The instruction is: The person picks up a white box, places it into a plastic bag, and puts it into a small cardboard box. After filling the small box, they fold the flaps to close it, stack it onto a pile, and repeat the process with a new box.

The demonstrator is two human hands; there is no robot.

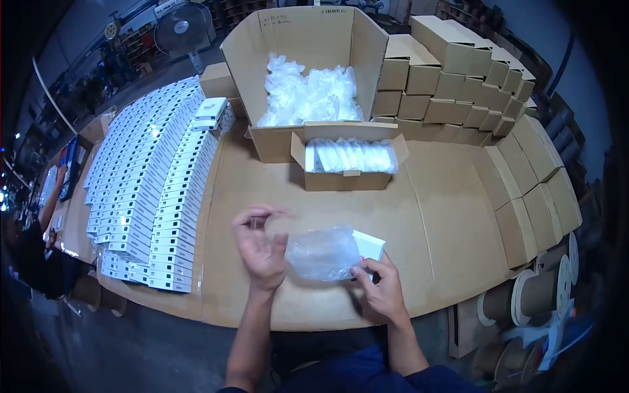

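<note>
Near the front of the cardboard-covered table, a white box [369, 246] sits partly inside a clear plastic bag [322, 254]. My right hand [380, 283] pinches the bag and box at their right end, thumb on top. To the left of the bag is my left hand [260, 249], palm up with fingers apart and slightly blurred, holding nothing. Behind them, an open carton [347, 181] holds a row of bagged white items [354, 156]. A larger open carton [304, 33] at the back contains a heap of clear plastic bags [311, 95].
Rows of stacked white boxes [141, 177] cover the table's left side. Brown cartons [452, 78] are piled at the back right, with more [531, 190] along the right edge. Spools [544, 295] stand beyond the table. At far left is another person's arm [51, 200].
</note>
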